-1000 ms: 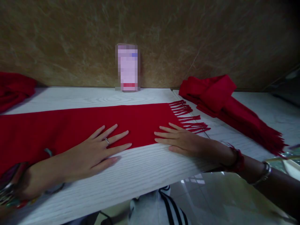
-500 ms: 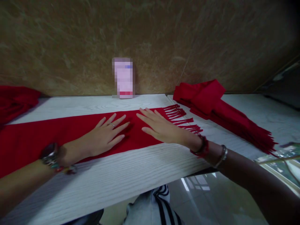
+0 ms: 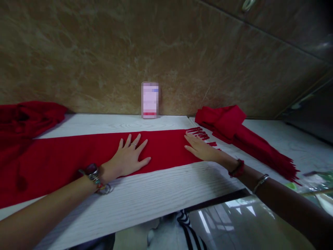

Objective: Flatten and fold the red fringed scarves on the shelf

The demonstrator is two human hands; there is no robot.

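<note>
A long red scarf (image 3: 78, 156) lies flat across the white wood-grain table (image 3: 145, 194), its fringe (image 3: 201, 133) at the right end. My left hand (image 3: 128, 159) rests palm down on the scarf's middle, fingers spread, a ring on one finger and bracelets at the wrist. My right hand (image 3: 200, 149) lies flat on the scarf's right end beside the fringe, fingers stretched out. Neither hand holds anything.
A folded red scarf (image 3: 234, 130) with fringe lies at the back right. Another bunched red scarf (image 3: 26, 118) sits at the far left. A small pink blurred box (image 3: 150, 100) leans on the brown marble wall. The table's front edge gives way to glossy floor.
Both hands slid away from me over the scarf, and the right hand then moved back right to the fringe end. The camera tilted up, showing more wall.
</note>
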